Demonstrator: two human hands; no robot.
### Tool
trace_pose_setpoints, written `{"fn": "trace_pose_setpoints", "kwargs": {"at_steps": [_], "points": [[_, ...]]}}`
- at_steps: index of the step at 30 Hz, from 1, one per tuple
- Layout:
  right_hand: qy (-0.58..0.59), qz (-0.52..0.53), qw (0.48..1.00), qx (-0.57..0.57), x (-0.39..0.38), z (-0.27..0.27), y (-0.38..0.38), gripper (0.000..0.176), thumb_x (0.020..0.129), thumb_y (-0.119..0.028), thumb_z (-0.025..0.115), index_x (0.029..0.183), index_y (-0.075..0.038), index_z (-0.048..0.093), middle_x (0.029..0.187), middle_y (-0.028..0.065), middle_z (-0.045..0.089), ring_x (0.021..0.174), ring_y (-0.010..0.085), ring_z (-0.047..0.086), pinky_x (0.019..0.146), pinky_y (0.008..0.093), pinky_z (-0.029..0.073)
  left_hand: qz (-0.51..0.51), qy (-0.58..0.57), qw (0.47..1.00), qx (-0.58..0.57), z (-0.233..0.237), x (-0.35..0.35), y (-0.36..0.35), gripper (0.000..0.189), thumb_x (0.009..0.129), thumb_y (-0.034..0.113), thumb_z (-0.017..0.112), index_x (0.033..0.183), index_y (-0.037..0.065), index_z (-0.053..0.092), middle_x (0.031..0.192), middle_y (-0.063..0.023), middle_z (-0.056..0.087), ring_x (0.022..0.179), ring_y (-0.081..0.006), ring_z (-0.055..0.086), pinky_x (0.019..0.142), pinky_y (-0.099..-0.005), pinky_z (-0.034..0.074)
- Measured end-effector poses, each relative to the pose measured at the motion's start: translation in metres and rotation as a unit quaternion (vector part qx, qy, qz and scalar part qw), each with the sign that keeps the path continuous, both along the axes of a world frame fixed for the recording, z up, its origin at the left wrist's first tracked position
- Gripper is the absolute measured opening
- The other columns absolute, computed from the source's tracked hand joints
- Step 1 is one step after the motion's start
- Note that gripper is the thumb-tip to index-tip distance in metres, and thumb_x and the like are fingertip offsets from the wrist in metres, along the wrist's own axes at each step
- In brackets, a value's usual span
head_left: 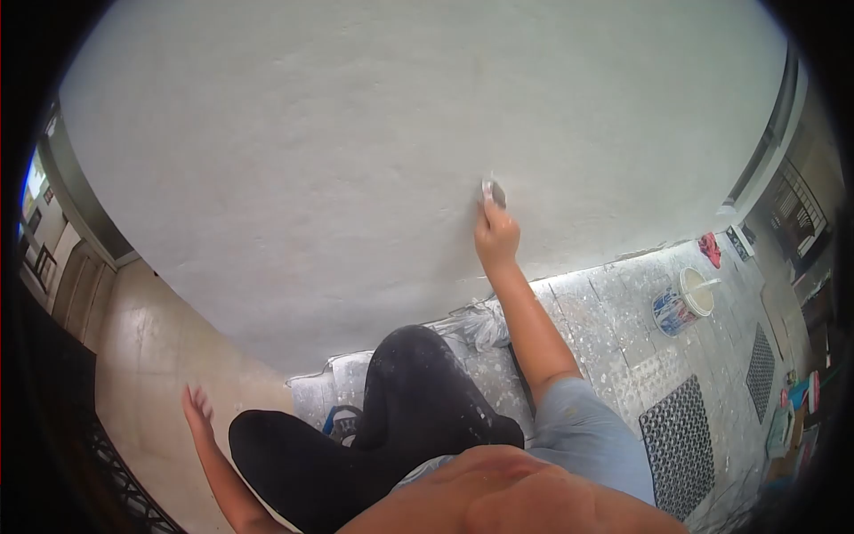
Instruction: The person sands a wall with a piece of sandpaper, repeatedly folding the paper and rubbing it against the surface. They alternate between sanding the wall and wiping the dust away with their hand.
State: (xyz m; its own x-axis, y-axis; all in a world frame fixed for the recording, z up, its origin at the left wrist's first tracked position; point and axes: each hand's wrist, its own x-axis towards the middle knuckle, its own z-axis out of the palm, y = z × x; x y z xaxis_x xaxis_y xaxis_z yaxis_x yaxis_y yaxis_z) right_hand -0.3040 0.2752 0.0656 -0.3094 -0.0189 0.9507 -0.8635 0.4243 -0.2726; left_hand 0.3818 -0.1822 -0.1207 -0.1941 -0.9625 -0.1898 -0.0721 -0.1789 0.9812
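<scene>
My right hand (496, 238) is closed round a small putty knife (495, 191), whose blade lies against or very near the pale plastered wall (356, 160). The wall fills the upper part of the view and shows faint smears and marks. At the lower left, my left hand (197, 406) hangs away from my body with its fingers apart and nothing in it. My knees, in dark trousers (418, 383) with white specks, are bent close to the foot of the wall.
A splattered bucket (673, 313) with a pale stick stands on the tiled floor at the right. A pink cloth (709, 250) lies by the wall. Crumpled plastic (483, 326) sits at the wall's foot. Dark perforated mats (678, 445) lie at the lower right.
</scene>
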Motion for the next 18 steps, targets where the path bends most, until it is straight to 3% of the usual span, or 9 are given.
{"fn": "trace_pose_setpoints", "kwargs": {"at_steps": [2, 4, 6, 8, 10, 13, 16, 18], "points": [[-0.018, 0.024, 1.0, 0.001, 0.002, -0.029, 0.002, 0.037, 0.089, -0.005, 0.065, 0.125, -0.012, 0.071, 0.071, 0.0177, 0.062, 0.056, 0.035, 0.06, 0.052, 0.0414, 0.046, -0.024, 0.038, 0.997, -0.06, 0.055, -0.06, -0.033, 0.087, 0.093, 0.07, 0.048, 0.16, 0.02, 0.023, 0.16, -0.0078, 0.04, 0.149, -0.0333, 0.031, 0.118, -0.0615, 0.017], [-0.084, 0.01, 0.995, 0.049, 0.017, -0.008, 0.007, 0.044, 0.088, -0.001, 0.061, 0.131, -0.009, 0.067, 0.075, 0.0212, 0.062, 0.059, 0.0353, 0.061, 0.057, 0.0393, 0.048, -0.014, 0.066, 0.993, -0.095, 0.101, -0.119, -0.053, 0.088, 0.094, 0.071, 0.046, 0.161, 0.021, 0.019, 0.164, -0.0079, 0.033, 0.152, -0.0316, 0.025, 0.119, -0.0616, 0.014], [-0.031, 0.006, 0.999, 0.029, 0.001, 0.028, 0.003, 0.044, 0.088, -0.003, 0.061, 0.131, -0.011, 0.067, 0.076, 0.0214, 0.062, 0.06, 0.0351, 0.061, 0.056, 0.0394, 0.047, 0.019, 0.092, 0.989, -0.116, 0.137, -0.175, -0.062, 0.088, 0.094, 0.071, 0.045, 0.161, 0.021, 0.018, 0.167, -0.0055, 0.028, 0.154, -0.0314, 0.019, 0.119, -0.0637, 0.01], [0.015, 0.007, 1.0, 0.004, -0.007, 0.085, 0.001, 0.033, 0.089, -0.005, 0.062, 0.119, -0.01, 0.073, 0.073, 0.0214, 0.06, 0.06, 0.0346, 0.061, 0.055, 0.0406, 0.045, -0.016, 0.126, 0.979, -0.157, 0.165, -0.217, -0.058, 0.087, 0.098, 0.068, 0.042, 0.162, 0.015, 0.016, 0.169, -0.0074, 0.02, 0.155, -0.0309, 0.015, 0.122, -0.0582, 0.008], [-0.028, 0.011, 0.999, -0.039, 0.006, 0.134, -0.004, 0.032, 0.09, -0.009, 0.062, 0.121, -0.012, 0.072, 0.076, 0.0187, 0.065, 0.063, 0.0389, 0.063, 0.054, 0.0453, 0.047, 0.061, 0.156, 0.961, -0.22, 0.152, -0.243, -0.083, 0.085, 0.102, 0.063, 0.038, 0.161, 0.006, 0.014, 0.168, -0.0139, 0.016, 0.154, -0.031, 0.017, 0.125, -0.0484, 0.013], [0.028, -0.033, 0.999, -0.008, 0.005, 0.096, -0.006, 0.027, 0.092, -0.008, 0.063, 0.117, -0.01, 0.073, 0.071, 0.021, 0.059, 0.057, 0.0359, 0.059, 0.052, 0.0416, 0.044, 0.136, 0.214, 0.935, -0.249, 0.134, -0.26, -0.066, 0.08, 0.106, 0.057, 0.033, 0.159, 0.0, 0.013, 0.166, -0.0206, 0.015, 0.154, -0.0303, 0.019, 0.125, -0.04, 0.017], [-0.023, -0.047, 0.997, 0.053, 0.013, -0.013, 0.0, 0.032, 0.091, -0.008, 0.065, 0.122, -0.011, 0.072, 0.072, 0.0201, 0.06, 0.058, 0.0367, 0.06, 0.052, 0.0406, 0.045, 0.139, 0.179, 0.93, -0.29, 0.099, -0.258, -0.069, 0.074, 0.108, 0.051, 0.032, 0.158, -0.002, 0.015, 0.165, -0.0214, 0.019, 0.152, -0.0311, 0.023, 0.124, -0.0405, 0.021], [-0.037, -0.021, 0.998, 0.047, 0.016, -0.043, -0.001, 0.033, 0.091, -0.007, 0.065, 0.123, -0.011, 0.071, 0.073, 0.0201, 0.062, 0.06, 0.0368, 0.061, 0.053, 0.041, 0.046, 0.125, 0.144, 0.941, -0.279, 0.092, -0.252, -0.062, 0.07, 0.109, 0.046, 0.032, 0.158, -0.002, 0.017, 0.164, -0.0212, 0.019, 0.152, -0.0312, 0.024, 0.124, -0.0404, 0.022]]}}
